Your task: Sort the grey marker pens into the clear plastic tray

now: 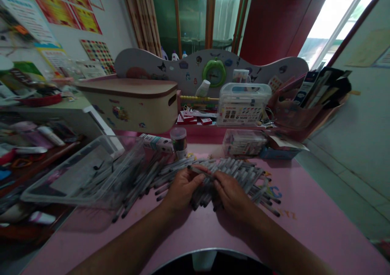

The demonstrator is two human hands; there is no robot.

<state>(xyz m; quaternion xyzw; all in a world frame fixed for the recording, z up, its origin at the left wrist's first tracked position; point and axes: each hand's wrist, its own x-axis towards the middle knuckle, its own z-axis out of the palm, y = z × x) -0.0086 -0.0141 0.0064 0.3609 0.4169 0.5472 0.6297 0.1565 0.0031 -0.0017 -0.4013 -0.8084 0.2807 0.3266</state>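
A heap of several grey marker pens (240,173) lies across the pink desk (304,222). My left hand (182,189) is closed around a bundle of these pens, thumb on top of one pen (199,171) that sticks out to the upper left. My right hand (231,193) is curled over the same bundle from the right, fingers pressed on the pens. The two hands nearly touch above the middle of the heap. More pens (137,185) spill to the left.
A clear plastic box (82,173) lies tilted at the left. Behind the heap stand a small round jar (178,140), a clear marker case (243,104), a smaller clear box (243,143) and a wooden lidded box (131,104). A cluttered shelf is at far left.
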